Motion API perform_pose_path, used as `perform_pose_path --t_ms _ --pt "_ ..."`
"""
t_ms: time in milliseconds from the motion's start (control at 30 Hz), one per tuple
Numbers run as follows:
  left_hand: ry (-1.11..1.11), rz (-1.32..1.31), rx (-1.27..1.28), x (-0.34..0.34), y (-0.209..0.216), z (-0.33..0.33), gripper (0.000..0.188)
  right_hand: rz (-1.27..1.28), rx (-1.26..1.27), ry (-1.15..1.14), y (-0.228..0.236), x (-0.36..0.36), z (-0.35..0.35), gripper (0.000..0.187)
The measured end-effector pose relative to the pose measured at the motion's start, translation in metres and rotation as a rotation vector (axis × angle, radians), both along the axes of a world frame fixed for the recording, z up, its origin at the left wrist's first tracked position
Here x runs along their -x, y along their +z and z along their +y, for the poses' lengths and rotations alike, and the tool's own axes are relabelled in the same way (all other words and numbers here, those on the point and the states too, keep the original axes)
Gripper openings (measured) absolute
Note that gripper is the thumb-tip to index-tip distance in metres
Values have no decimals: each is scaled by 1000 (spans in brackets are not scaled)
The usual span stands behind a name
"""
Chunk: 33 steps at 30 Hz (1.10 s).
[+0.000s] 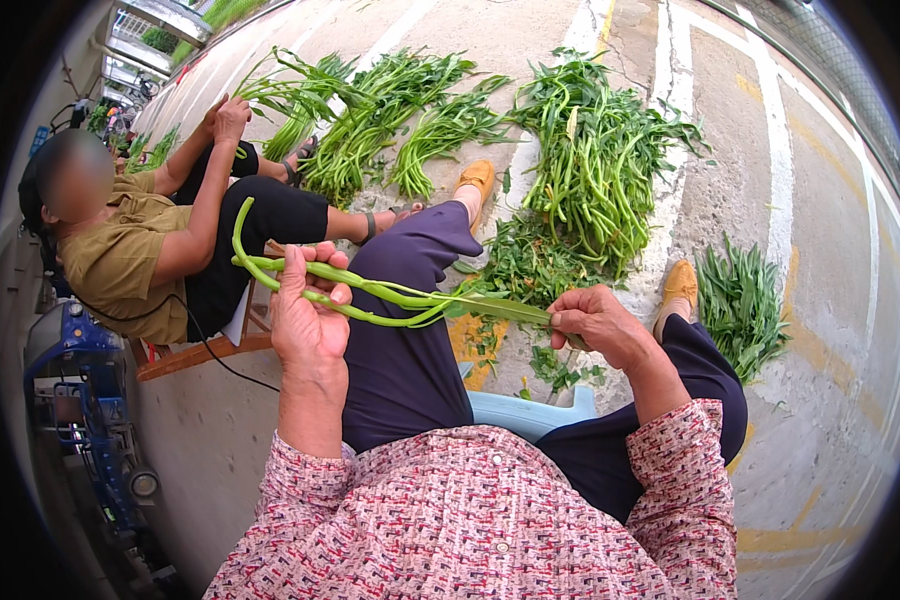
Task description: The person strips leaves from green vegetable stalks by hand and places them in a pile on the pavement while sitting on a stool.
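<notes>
stems point(402, 297) lie gripped across the left hand point(312, 312), with a long leaf point(505, 309) pinched in the right hand point(605, 325).

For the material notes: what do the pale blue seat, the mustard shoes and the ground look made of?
Pale blue seat: probably moulded plastic, judging by its smooth, evenly coloured surface and rounded edges.
Mustard shoes: perhaps suede or leather, matte and soft-looking; too small to tell which.
Ground: likely concrete, with a rough, dull grey surface.

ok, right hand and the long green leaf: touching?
Touching. The head view shows the right hand pinching the long green leaf at one end.
</notes>
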<state>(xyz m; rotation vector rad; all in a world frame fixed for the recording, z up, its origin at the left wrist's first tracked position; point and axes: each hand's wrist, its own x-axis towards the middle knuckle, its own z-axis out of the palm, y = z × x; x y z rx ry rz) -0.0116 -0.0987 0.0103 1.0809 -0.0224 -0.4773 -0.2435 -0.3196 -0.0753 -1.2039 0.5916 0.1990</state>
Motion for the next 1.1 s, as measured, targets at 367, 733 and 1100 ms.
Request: perform_pose_path --t_ms 367,733,1100 --pt "30 -12 -21 1 2 -2 25 -39 279 -8 4 -2 1 21" --pt "82 5 13 -7 0 4 23 -123 508 -426 -16 -4 -32 20" --pt "73 23 30 -8 0 11 23 -62 979 -54 -5 -20 -17 31"
